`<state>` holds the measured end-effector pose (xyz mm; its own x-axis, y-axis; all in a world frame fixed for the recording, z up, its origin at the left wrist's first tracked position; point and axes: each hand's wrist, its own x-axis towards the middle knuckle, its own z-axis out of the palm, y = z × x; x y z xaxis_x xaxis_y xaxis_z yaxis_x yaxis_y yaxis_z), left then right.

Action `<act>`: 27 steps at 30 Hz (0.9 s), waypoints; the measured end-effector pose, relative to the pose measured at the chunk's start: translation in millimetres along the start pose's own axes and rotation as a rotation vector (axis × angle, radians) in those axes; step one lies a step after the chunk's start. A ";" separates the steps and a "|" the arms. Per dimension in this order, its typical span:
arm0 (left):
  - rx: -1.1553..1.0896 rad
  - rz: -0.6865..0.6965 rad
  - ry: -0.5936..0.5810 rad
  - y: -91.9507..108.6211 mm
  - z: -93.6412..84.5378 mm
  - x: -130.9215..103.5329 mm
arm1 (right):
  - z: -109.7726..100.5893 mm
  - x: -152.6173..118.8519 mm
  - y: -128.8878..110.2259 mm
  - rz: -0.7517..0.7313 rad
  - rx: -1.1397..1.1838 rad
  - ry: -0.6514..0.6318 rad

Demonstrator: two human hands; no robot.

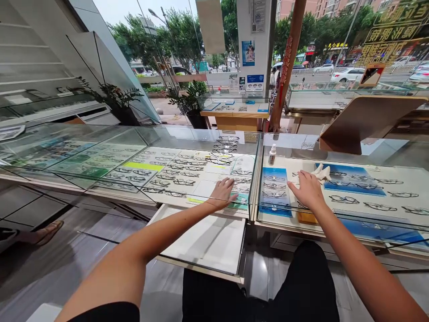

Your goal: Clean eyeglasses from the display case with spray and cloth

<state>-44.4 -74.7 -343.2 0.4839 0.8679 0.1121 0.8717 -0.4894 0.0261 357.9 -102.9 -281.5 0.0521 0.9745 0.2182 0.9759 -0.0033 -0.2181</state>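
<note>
My left hand [221,195] rests palm down at the front of the glass-topped display case [197,134], its fingers stretched out and nothing seen in them. A row of eyeglasses [224,150] stands on the glass beyond it. To the right, my right hand [307,190] lies on the adjoining glass top, fingers apart. Just beyond its fingertips is a crumpled pale cloth [322,172], perhaps touching them. Farther left of that hand stands a small white spray bottle [272,154]. Under the glass, several spectacle frames [343,200] lie in rows.
A shallow white drawer [204,241] is pulled out above my lap. At the right, a brown tilted board [372,118] stands on the counter. Potted plants [122,103] and a wooden display table [234,117] are near the window. A person's sandaled foot [48,232] shows at left.
</note>
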 end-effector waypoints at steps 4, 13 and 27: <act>-0.020 -0.005 0.057 -11.8 8.0 25.1 | -0.4 0.2 -1.4 0.006 -0.005 -0.004; -0.093 -0.036 0.077 -40.1 34.4 90.4 | -2.1 -0.9 -2.8 0.016 0.012 -0.011; -0.225 -0.114 -0.030 -79.9 78.7 192.1 | -2.6 -1.7 -3.3 0.014 0.012 -0.001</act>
<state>-14.9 137.8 -401.9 0.3882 0.9192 0.0663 0.8833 -0.3916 0.2578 355.2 -105.2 -278.7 0.0656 0.9746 0.2142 0.9726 -0.0144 -0.2322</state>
